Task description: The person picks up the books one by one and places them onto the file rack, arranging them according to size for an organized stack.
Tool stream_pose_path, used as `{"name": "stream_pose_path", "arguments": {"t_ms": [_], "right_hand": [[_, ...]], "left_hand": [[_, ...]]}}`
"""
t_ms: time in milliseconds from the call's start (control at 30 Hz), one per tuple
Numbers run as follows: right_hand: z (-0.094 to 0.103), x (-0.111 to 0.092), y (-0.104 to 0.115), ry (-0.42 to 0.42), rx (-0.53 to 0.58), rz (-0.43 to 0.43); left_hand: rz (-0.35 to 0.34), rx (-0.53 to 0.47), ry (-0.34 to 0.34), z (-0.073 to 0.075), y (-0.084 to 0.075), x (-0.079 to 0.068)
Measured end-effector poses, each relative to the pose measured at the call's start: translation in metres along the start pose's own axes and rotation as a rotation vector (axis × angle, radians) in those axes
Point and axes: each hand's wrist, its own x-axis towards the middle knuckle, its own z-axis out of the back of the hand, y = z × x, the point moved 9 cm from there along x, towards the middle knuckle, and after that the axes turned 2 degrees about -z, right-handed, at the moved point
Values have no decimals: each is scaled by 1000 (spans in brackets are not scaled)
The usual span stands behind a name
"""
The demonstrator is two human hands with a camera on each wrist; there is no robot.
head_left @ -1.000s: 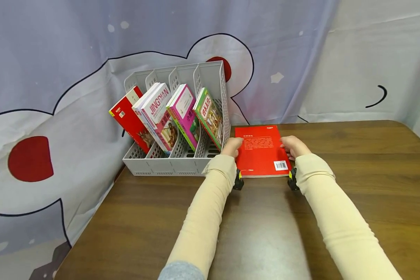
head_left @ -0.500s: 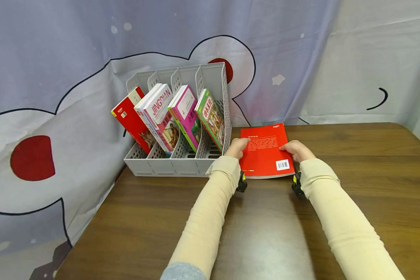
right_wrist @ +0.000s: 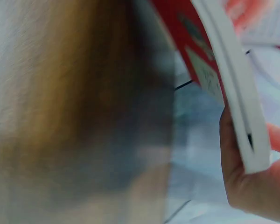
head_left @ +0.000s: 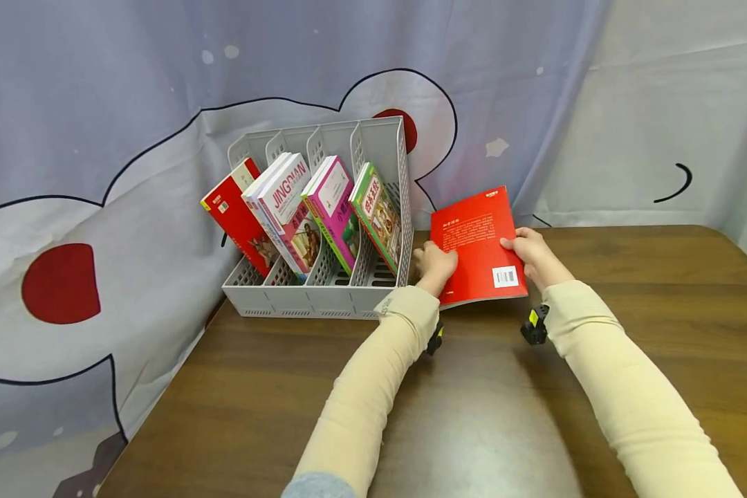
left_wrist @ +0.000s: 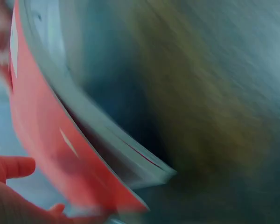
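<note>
A red paperback book is tilted up off the table, its back cover with a barcode facing me. My right hand grips its right edge, thumb on the cover and fingers behind, as the right wrist view also shows the hand wrapped round the book's edge. My left hand is at the left edge. In the left wrist view its thumb stands off the red cover, with the fingers low by the edge. Whether those fingers touch the book is unclear.
A grey book rack with several slots stands to the left, close to my left hand. Books lean in it, among them a green one, a pink one and a red one. A patterned curtain hangs behind the brown table.
The red book has risen from lying flat on the table to a tilted position. My right hand has moved along its right edge, and my left hand has shifted slightly right and lower.
</note>
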Motion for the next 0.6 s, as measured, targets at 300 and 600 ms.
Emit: {"name": "stream_pose_path", "arguments": {"t_ms": [300,600], "right_hand": [[7,-54,57,-234,75,260],[-1,-132,105,-466,-8,794]], "left_hand": [[-402,-193,-10,60,-111,-107],[-413,-659,170,87,-138,-143]]}}
